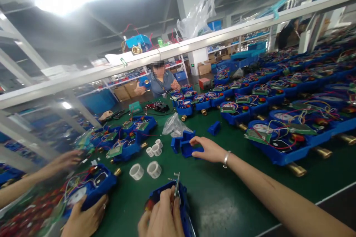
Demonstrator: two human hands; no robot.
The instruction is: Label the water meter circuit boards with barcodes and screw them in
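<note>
My left hand is at the bottom centre, its fingers closed on a thin circuit board that stands on edge. The board is at a blue meter housing, partly hidden under the hand. Further forward, my right hand reaches out with thumb and fingers apart in a C shape. Its fingertips are at a small group of blue plastic pieces; whether they touch is hard to tell. Another loose blue piece lies beyond this hand.
Rolls of white labels stand left of centre. A co-worker's hand holds a wired blue housing at left. Rows of wired housings with brass fittings fill the right. A clear plastic bag lies mid-table; another person sits opposite.
</note>
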